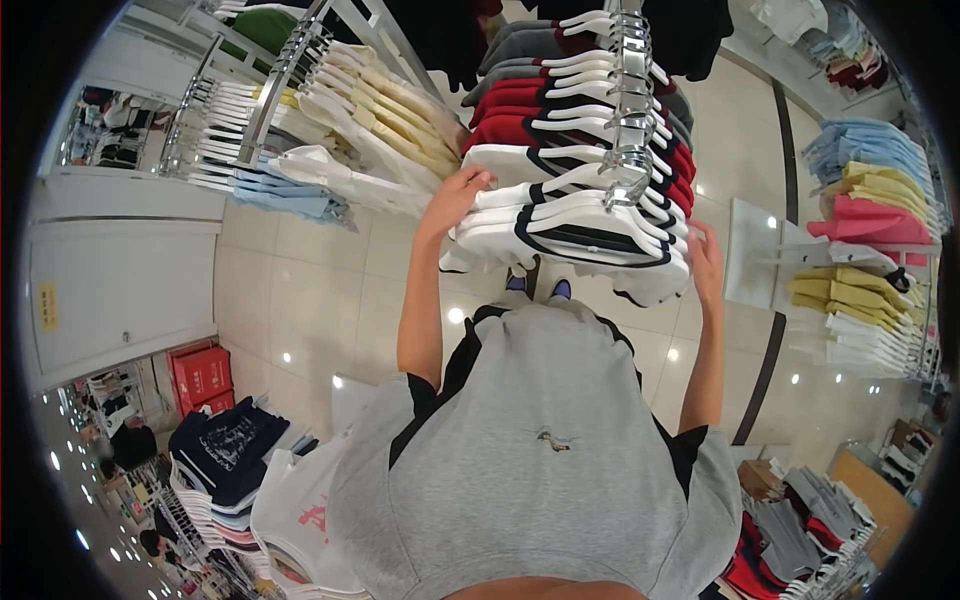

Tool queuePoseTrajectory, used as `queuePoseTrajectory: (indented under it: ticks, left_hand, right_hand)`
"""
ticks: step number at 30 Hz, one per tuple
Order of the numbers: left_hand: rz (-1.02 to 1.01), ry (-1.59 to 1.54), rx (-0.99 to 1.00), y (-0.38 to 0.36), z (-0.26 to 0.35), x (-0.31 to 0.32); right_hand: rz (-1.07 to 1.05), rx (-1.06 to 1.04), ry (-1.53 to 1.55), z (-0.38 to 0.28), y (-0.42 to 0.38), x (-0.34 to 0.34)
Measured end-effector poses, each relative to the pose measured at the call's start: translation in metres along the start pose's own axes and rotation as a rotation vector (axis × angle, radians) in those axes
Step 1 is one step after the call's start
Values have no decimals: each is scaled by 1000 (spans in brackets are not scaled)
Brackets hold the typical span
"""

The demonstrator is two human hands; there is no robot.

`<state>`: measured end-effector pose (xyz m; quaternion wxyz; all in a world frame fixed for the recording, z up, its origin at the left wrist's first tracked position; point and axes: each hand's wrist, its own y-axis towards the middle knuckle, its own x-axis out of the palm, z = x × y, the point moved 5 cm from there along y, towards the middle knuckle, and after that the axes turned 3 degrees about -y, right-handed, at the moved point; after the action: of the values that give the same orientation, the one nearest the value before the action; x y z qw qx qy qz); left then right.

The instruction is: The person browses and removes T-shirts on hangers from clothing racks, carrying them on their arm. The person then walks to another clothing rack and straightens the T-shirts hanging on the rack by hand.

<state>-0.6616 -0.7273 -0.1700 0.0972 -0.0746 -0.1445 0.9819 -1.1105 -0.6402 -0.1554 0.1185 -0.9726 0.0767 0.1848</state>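
White garments with dark trim point(500, 222) hang on white hangers from a metal rail point(632, 85) in front of me. My left hand point(460, 198) rests at the left shoulder of these garments, its fingers bent over the fabric edge. At their right side is my right hand point(706, 252), its fingers partly spread and touching or very near the sleeves. Red garments point(500, 128) hang just behind the white ones, and grey ones point(525, 45) are farther back on the same rail.
Cream and yellow clothes point(385, 115) hang at the upper left, beside light blue ones point(300, 195). Blue, yellow and pink clothes point(870, 218) hang at the right. Red boxes point(200, 377) stand at the lower left, near a navy garment point(230, 445). Tiled floor point(290, 290) shows between racks.
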Motion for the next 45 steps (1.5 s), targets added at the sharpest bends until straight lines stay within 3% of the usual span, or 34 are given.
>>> queuePoseTrajectory:
  ticks: [2, 3, 5, 6, 7, 8, 10, 12, 14, 17, 23, 25, 29, 31, 35, 38, 39, 40, 42, 45]
  left_hand:
    - [12, 111, 55, -2, 22, 7]
    - [71, 62, 168, -8, 37, 11]
    - [137, 10, 280, -13, 62, 15]
    - [135, 211, 249, -14, 69, 18]
    - [131, 411, 213, -15, 72, 21]
    - [137, 411, 211, -14, 72, 26]
    - [196, 544, 220, -10, 74, 33]
    - [227, 538, 258, -8, 71, 32]
    - [254, 529, 300, -5, 68, 33]
    - [278, 444, 383, -3, 67, 33]
    - [242, 413, 274, -3, 79, 35]
    - [274, 681, 406, -4, 86, 43]
    - [278, 703, 405, -5, 83, 47]
    - [343, 941, 467, -17, 94, 51]
    - [381, 910, 601, -8, 98, 48]
    - [111, 785, 657, 11, 89, 60]
    - [-56, 620, 587, 12, 89, 66]
    - [-90, 624, 483, 6, 93, 67]
    - [169, 622, 559, 2, 92, 52]
    - [301, 571, 516, 5, 88, 47]
  right_hand:
    - [-11, -142, -258, -32, 1, 3]
    - [-7, -145, -257, -29, 6, 2]
    - [68, -390, -110, -26, 11, -1]
    - [62, -393, -111, -22, 12, 4]
    - [21, -264, -119, -12, 15, 10]
    - [-17, -136, -127, -2, 16, 14]
    - [5, -145, -174, -33, 10, 21]
    - [34, -145, -223, -46, 6, 29]
    - [168, -443, -450, -61, 2, 32]
    - [115, -275, -415, -57, 3, 32]
    - [271, -425, -260, -84, 4, 40]
    - [288, -452, -277, -98, 0, 44]
    - [270, -474, -331, -100, -1, 52]
    - [228, -436, -335, -93, 1, 50]
    - [109, -327, -276, -80, 6, 54]
    - [54, -306, -230, -75, 7, 57]
    - [44, -305, -207, -76, 7, 57]
    - [45, -309, -209, -77, 6, 57]
    - [42, -288, -128, -76, 2, 59]
    - [74, -323, -130, -81, -4, 63]
